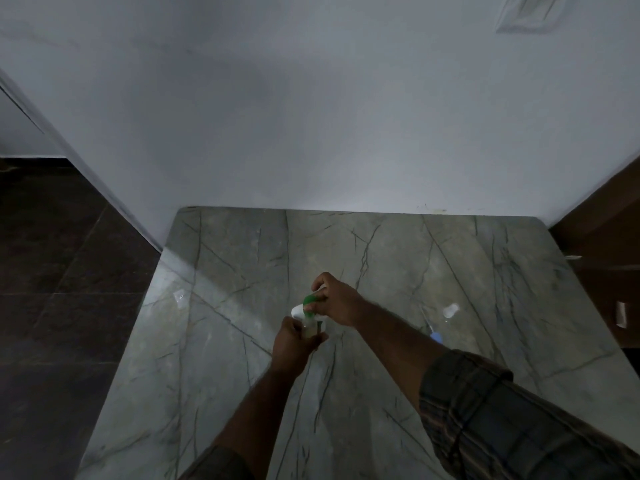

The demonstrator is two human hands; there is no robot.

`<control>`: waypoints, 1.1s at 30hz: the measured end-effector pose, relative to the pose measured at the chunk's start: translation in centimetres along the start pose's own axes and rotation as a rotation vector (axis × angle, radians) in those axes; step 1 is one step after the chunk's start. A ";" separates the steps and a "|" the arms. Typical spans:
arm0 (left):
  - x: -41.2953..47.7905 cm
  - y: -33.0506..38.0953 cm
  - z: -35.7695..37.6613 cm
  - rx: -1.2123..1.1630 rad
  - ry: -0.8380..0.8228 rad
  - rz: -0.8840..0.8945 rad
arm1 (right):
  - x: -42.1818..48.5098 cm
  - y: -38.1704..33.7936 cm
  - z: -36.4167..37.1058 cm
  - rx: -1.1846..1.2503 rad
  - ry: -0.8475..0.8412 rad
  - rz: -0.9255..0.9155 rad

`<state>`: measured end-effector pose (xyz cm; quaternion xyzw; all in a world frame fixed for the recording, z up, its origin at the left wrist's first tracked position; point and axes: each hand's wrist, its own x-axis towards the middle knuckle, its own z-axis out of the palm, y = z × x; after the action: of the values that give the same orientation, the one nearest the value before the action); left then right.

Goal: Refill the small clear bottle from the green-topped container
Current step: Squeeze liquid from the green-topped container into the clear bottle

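Over the middle of the marble table, my left hand is closed around a small clear bottle with a little pale liquid inside. Just above it my right hand grips a white container with a green top. The container is tilted, its green end pointing down toward the bottle's mouth. A white rounded piece shows at the bottle's top; I cannot tell what it is. My fingers hide most of both vessels.
A small clear-white item and a thin stick with a blue end lie on the table to the right. A wall runs along the far edge, dark floor lies left, and brown furniture stands right.
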<state>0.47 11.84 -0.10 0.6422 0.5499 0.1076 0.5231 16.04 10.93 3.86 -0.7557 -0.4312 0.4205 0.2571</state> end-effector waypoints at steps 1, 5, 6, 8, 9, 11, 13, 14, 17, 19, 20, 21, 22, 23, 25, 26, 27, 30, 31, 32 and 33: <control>0.0 -0.1 0.0 0.003 -0.002 0.000 | -0.1 0.0 0.1 -0.009 0.009 -0.007; 0.0 0.1 -0.1 0.017 -0.015 0.010 | -0.2 0.3 -0.5 0.035 -0.034 0.019; -0.1 0.2 -0.3 0.020 -0.018 0.011 | -0.2 0.2 -0.6 0.054 -0.057 0.029; -0.2 0.3 -0.5 0.021 -0.027 -0.002 | -0.2 -0.1 -0.9 0.059 -0.086 0.041; -0.2 0.4 -0.6 0.018 -0.032 -0.013 | -0.2 -0.3 -0.9 0.052 -0.090 0.044; -0.1 0.6 -0.7 0.028 -0.043 -0.022 | -0.2 -0.5 -1.0 0.047 -0.088 0.045; 0.0 0.7 -0.7 0.051 -0.030 -0.002 | -0.2 -0.6 -1.0 0.033 -0.076 0.019; 0.0 0.7 -0.6 0.054 -0.022 0.003 | -0.2 -0.5 -0.9 0.023 -0.062 0.003; -0.1 0.5 -0.3 0.037 -0.018 -0.013 | -0.3 -0.1 -0.5 0.003 -0.010 -0.018; -0.1 0.4 -0.2 0.021 -0.017 -0.019 | -0.4 0.1 -0.3 0.008 -0.005 -0.023; 0.0 0.5 -0.3 0.026 -0.016 -0.017 | -0.5 0.1 -0.4 0.009 -0.004 -0.021; 0.0 0.5 -0.3 0.032 -0.015 -0.012 | -0.4 0.2 -0.5 0.006 -0.003 -0.015; 0.0 0.5 -0.4 0.036 -0.016 -0.007 | -0.4 0.2 -0.6 0.001 -0.008 -0.006; -0.1 0.6 -0.5 0.036 -0.017 -0.001 | -0.4 0.1 -0.8 -0.001 -0.022 0.006; -0.1 0.8 -0.7 0.037 -0.019 0.004 | -0.3 0.0 -1.0 0.005 -0.057 0.024; -0.1 0.9 -0.7 0.036 -0.021 0.000 | -0.3 -0.1 -1.0 0.007 -0.064 0.027; -0.1 1.0 -0.8 0.034 -0.021 -0.004 | -0.1 -0.1 -0.9 0.009 -0.063 0.027; 0.0 1.1 -0.8 0.026 -0.020 0.005 | 0.1 -0.2 -0.7 0.008 -0.037 0.021; 0.0 1.0 -0.8 0.027 -0.024 0.002 | 0.2 -0.1 -0.6 0.004 -0.022 0.021; 0.0 1.0 -0.7 0.025 -0.030 -0.005 | 0.3 0.0 -0.5 0.004 -0.009 0.019; 0.0 0.9 -0.6 0.022 -0.033 -0.010 | 0.3 0.2 -0.4 0.006 0.001 0.014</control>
<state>0.53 12.27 0.87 0.6469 0.5457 0.0882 0.5254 16.50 11.08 3.80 -0.7581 -0.4245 0.4231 0.2568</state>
